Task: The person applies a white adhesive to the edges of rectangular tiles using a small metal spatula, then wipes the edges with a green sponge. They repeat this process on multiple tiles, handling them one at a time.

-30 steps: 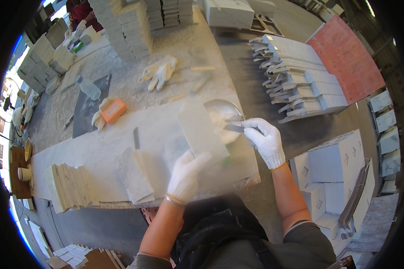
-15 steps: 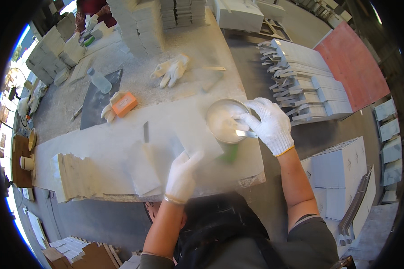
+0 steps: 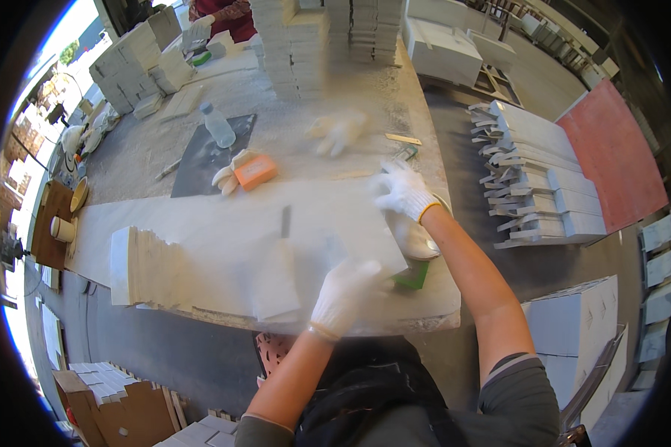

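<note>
A dusty bench (image 3: 201, 149) carries the work, with stacks of pale stone tiles (image 3: 298, 45) at its 12 o'clock end and a row of thin stone strips (image 3: 156, 268) fanned along its near edge at 9 o'clock. The gloved left hand (image 3: 344, 292) rests on the near corner of a pale stone tile (image 3: 365, 238), fingers curled on it. At 1 o'clock from it, the gloved right hand (image 3: 401, 191) hovers with fingers spread, blurred, above a metal bowl (image 3: 419, 240) that the forearm partly covers. A green pad (image 3: 412, 274) peeks from under the tile. Farther out lie an orange block (image 3: 255, 171) on a white glove, a clear bottle (image 3: 218, 125) on a dark sheet, and a blurred glove (image 3: 339, 132). Another person's red sleeve (image 3: 227, 10) is cut off at 11 o'clock.
</note>
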Demonstrator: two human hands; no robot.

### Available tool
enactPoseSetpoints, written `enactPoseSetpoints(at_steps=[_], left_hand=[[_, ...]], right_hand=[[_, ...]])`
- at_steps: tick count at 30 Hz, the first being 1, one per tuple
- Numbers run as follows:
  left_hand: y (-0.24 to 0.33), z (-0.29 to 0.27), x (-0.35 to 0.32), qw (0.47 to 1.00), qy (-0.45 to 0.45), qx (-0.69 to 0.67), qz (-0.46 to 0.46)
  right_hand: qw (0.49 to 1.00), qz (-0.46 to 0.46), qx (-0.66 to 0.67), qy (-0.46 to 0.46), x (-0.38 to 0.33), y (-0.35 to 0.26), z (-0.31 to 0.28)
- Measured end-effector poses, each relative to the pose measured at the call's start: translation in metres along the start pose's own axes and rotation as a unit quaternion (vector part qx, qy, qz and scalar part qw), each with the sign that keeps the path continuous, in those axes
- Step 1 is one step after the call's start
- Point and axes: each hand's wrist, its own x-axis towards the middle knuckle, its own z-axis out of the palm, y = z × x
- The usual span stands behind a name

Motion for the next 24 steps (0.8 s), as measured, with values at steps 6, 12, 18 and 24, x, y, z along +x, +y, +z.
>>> enactPoseSetpoints(at_steps=[6, 12, 18, 24], left_hand=[[0.007, 0.005, -0.007, 1.0, -0.012, -0.023, 0.008], [0.002, 0.003, -0.004, 1.0, -0.013, -0.025, 0.011], [-0.005, -0.004, 0.002, 0.998, -0.038, -0.048, 0.021], [-0.005, -0.002, 0.001, 0.999, -0.024, -0.026, 0.032]], right_hand=[[0.957, 0.059, 0.281, 0.035, -0.016, -0.003, -0.021], [0.874, 0.035, 0.471, 0.115, -0.086, 0.012, -0.041], [0.85, 0.118, 0.505, 0.093, -0.145, 0.017, -0.04], [0.89, 0.054, 0.449, 0.061, -0.165, 0.002, -0.056]])
